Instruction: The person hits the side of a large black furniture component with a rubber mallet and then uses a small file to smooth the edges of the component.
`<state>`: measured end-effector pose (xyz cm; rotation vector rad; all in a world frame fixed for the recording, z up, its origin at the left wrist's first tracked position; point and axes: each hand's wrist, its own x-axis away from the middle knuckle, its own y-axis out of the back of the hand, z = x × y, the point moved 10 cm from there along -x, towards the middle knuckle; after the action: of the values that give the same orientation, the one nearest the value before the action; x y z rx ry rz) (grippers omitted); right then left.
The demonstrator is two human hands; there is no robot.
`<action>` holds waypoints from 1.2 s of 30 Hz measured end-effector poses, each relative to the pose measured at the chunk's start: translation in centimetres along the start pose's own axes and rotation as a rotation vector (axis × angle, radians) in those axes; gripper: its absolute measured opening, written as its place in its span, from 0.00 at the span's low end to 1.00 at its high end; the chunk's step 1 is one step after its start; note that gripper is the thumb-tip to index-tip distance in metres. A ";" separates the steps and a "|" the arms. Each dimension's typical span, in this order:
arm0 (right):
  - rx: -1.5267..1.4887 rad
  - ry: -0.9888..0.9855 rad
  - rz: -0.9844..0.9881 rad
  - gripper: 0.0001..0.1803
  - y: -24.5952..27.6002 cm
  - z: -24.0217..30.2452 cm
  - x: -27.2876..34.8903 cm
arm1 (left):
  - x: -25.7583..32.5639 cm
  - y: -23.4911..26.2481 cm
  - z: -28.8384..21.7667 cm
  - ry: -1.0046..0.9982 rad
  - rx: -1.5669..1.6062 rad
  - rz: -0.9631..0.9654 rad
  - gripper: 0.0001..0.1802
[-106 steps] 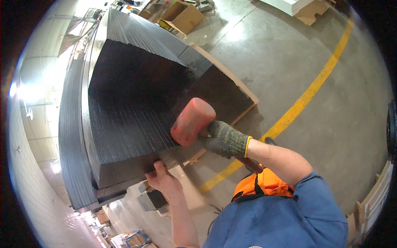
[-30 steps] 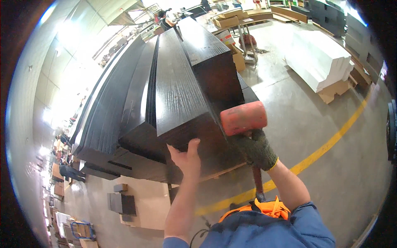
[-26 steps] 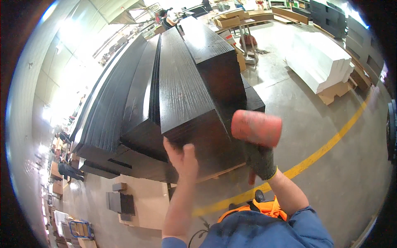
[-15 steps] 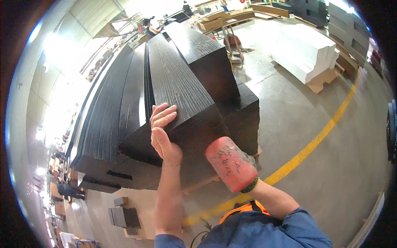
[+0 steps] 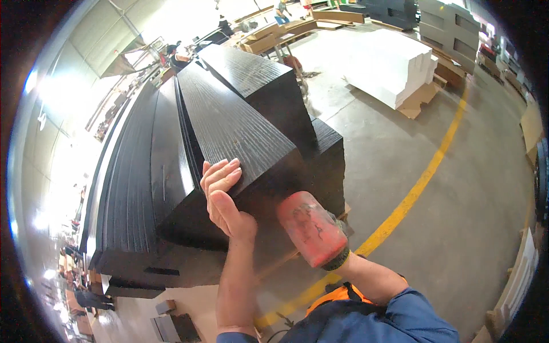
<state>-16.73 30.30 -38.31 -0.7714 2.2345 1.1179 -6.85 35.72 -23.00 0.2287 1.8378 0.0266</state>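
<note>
My bare left hand (image 5: 227, 197) rests against the near left edge of a stack of black wood-grained boards (image 5: 243, 128). Its fingers are stretched out and lie along the top corner, with the thumb apart from them. In front of the stack's dark end face, my right hand (image 5: 338, 235), in a dark glove with a greenish-yellow cuff, is closed on a red rounded block (image 5: 311, 228) with dark scrawled marks. Most of the right fingers are hidden behind that block. I cannot tell whether the block touches the boards.
More black boards (image 5: 128, 188) stand in rows on the left, and another black stack (image 5: 251, 68) lies behind. White stacked pieces (image 5: 389, 63) sit on the floor at the far right. A yellow line (image 5: 420, 188) curves over the floor. Grey blocks (image 5: 174, 328) lie low left. People work farther off.
The view has shifted, so the stacks appear farther left. My left hand stays at the board edge, and my right hand keeps hold of the red block near the end face.
</note>
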 end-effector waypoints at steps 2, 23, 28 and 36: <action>-0.274 -0.291 -0.064 0.24 -1.3 -0.5 0.0 | 0.0 -0.3 -0.2 -0.002 -0.015 0.013 0.28; -0.338 -0.367 -0.273 0.24 8.8 -7.7 -5.6 | 0.1 0.0 -0.2 -0.035 -0.041 0.022 0.29; -1.408 -0.577 -0.291 0.29 2.6 -8.0 -1.5 | 0.1 -0.5 -0.6 -0.042 -0.039 0.019 0.30; -1.374 -0.802 -0.336 0.28 2.0 -7.7 -2.6 | 0.2 0.0 -0.3 -0.022 -0.004 -0.043 0.29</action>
<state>-17.74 25.52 -31.46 -0.8537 0.4584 2.1976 -7.21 35.77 -23.12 0.1856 1.8203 -0.0026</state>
